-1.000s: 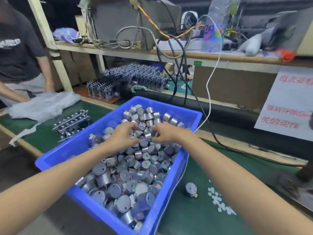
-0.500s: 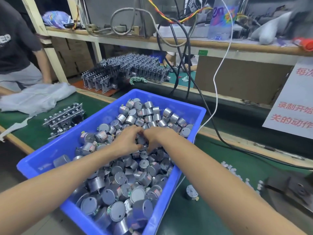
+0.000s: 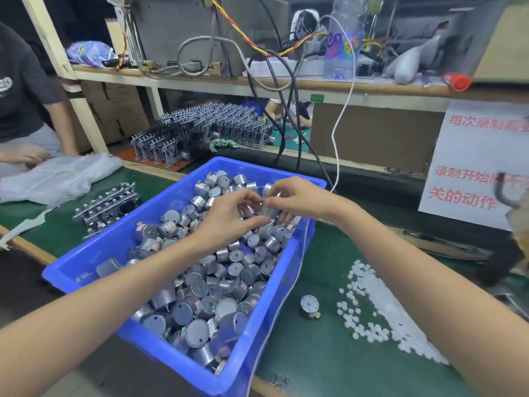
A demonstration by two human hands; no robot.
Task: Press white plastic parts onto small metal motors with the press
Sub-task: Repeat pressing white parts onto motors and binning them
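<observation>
A blue plastic bin [image 3: 94, 255] on the green bench is heaped with small round metal motors [image 3: 211, 285]. Both my hands are over the far part of the heap. My right hand [image 3: 297, 199] grips several motors, one of them pinched at its fingertips. My left hand [image 3: 229, 216] reaches in beside it, fingers curled around motors that its palm mostly hides. One single motor [image 3: 309, 306] stands on the mat to the right of the bin. A scatter of small white plastic parts [image 3: 380, 308] lies further right. The press [image 3: 512, 213] shows only as a blurred dark shape at the right edge.
Racks of grey metal frames [image 3: 200, 130] stand behind the bin, and a smaller stack [image 3: 106, 204] lies to its left. A white plastic bag [image 3: 54, 176] and another person [image 3: 25, 110] are at far left. Cables [image 3: 286, 116] hang from the shelf above.
Both hands have lifted out of the heap toward the bin's far right corner with motors in them. The view has shifted, bringing the white parts fully into sight.
</observation>
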